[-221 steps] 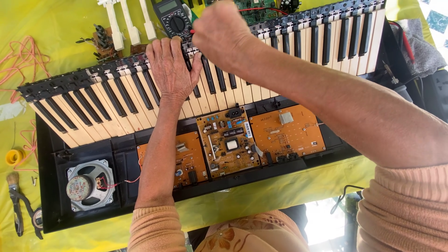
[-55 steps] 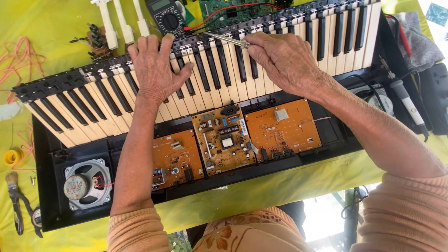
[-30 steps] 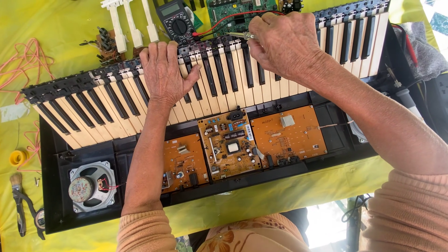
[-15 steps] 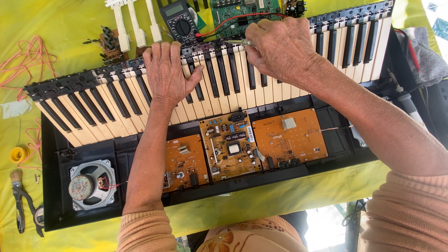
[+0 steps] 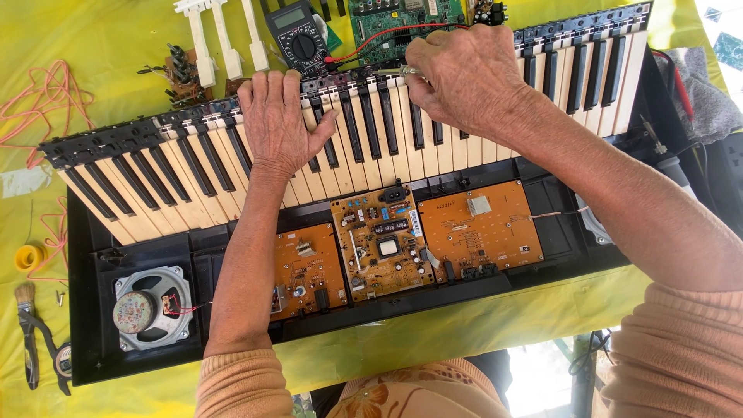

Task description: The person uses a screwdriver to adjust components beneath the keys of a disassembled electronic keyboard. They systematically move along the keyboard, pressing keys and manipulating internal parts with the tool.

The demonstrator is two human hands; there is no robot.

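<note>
**Desk:** What's at the centre of this one?

**Photographer:** An opened electronic keyboard point(image 5: 364, 155), casing off, lying across a yellow cloth point(image 5: 93, 46). The person's right hand point(image 5: 464, 73) is clenched round a slim metal tool point(image 5: 393, 71), apparently a screwdriver, its tip at the back edge of the keys. The left hand point(image 5: 277, 124) lies flat and released on the keys just beside it, holding nothing.

**Desk:** So which step?

**Photographer:** I'd judge a fastener along the key bed's rear edge is being worked (the tip itself is hidden by fingers). The next move calls for a steady tool and the key bed kept braced.

**Desk:** And around the keyboard?

**Photographer:** Inside its case, in front of the keys, three orange circuit boards point(image 5: 383, 244) and a round speaker point(image 5: 147, 310). Behind the keyboard, a multimeter point(image 5: 298, 39), a green circuit board point(image 5: 395, 19) and loose white keys point(image 5: 217, 39). Left of it, pink wire point(image 5: 46, 101), a yellow tape roll point(image 5: 29, 257) and pliers point(image 5: 35, 348).
</note>
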